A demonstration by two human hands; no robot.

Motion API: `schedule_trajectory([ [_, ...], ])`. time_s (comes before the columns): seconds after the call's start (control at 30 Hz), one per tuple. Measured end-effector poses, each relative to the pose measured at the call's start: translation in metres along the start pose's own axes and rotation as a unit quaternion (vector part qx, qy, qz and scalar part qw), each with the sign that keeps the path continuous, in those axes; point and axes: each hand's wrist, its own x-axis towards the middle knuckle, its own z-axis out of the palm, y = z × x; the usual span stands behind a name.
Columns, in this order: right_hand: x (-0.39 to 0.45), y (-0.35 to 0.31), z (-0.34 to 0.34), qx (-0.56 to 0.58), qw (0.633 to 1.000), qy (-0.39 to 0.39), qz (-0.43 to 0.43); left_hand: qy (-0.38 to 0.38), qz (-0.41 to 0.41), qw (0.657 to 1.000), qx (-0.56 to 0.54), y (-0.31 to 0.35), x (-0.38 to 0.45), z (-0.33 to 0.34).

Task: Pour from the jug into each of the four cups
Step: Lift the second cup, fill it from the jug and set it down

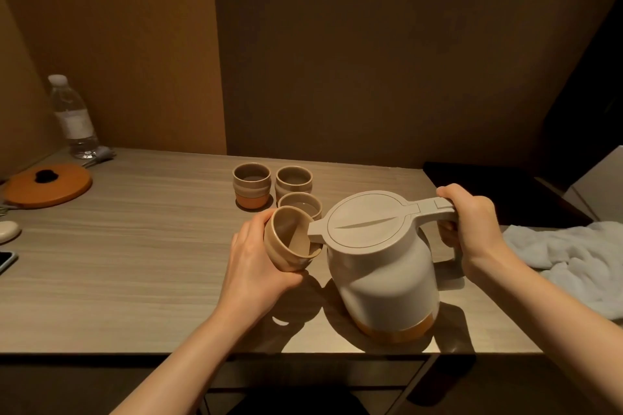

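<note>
A cream jug (381, 266) with an orange base and a flat lid is tilted to the left, its spout over the mouth of a beige cup (290, 242). My right hand (472, 222) grips the jug's handle. My left hand (256, 256) holds that cup tilted toward the spout, just above the table. Three more cups stand behind it: one at the back left (251, 189), one at the back right (294, 182), and one (300, 204) right behind the held cup, partly hidden by it.
The wooden table (135, 263) ends at a near edge below my forearms. A white towel (573, 259) lies at the right. At the left are an orange lid (50, 187), a water bottle (72, 118), a phone (5, 261) and a small white object (6, 231).
</note>
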Motion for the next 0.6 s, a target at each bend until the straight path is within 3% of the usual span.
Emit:
schedule_trajectory([
  [0.6, 0.004, -0.014, 0.019, -0.034, 0.999, -0.027, -0.030, -0.003, 0.005, 1.000, 0.018, -0.008, -0.005, -0.015],
])
